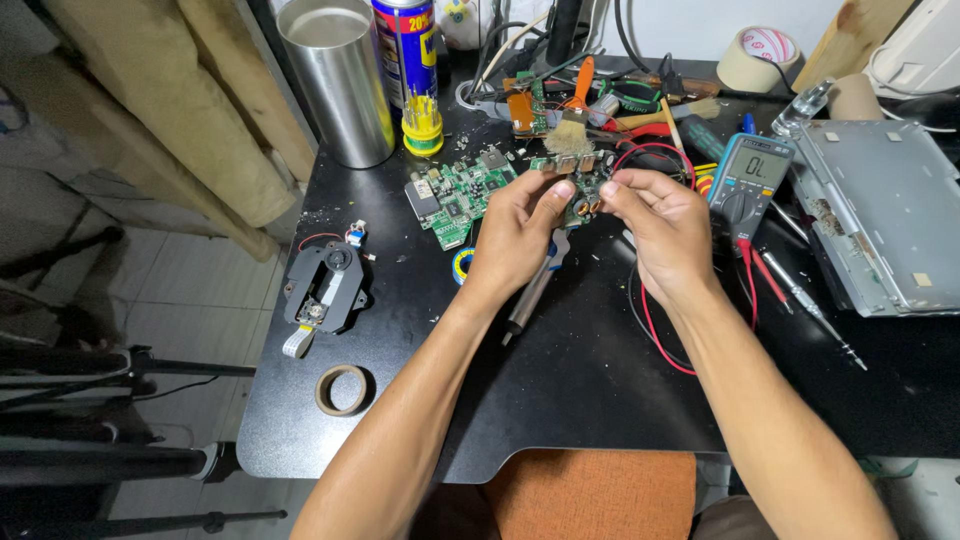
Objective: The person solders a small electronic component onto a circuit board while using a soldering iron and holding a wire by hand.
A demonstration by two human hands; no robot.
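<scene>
- Green and densely populated, a small circuit board (pixel 578 190) is held above the middle of the black worktop (pixel 560 400); the left hand (pixel 515 232) and right hand (pixel 665 222) have their fingers closed on it from either side, thumbs on top.
- A larger green circuit board (pixel 455 195) lies just left of the hands, and a soldering iron (pixel 530 290) lies under the left wrist, beside a small roll of yellow-and-blue tape (pixel 462 264).
- A multimeter (pixel 750 175) sits just right of the right hand, its red lead (pixel 655 320) looping beneath the right forearm; a screwdriver (pixel 812 310) lies further right.
- A metal chassis (pixel 885 215) fills the right edge of the frame.
- A brush (pixel 570 125), cables and tools crowd the upper centre; a steel cylinder (pixel 338 80), a spray can (pixel 408 45) and a yellow bit holder (pixel 421 122) stand at upper left.
- A disc-drive mechanism (pixel 325 285) and a tape ring (pixel 342 389) lie at the left; the lower centre of the worktop is bare.
- Tiled floor (pixel 180 290) and tripod legs (pixel 90 365) are seen at lower left, an orange seat (pixel 590 495) at the bottom.
</scene>
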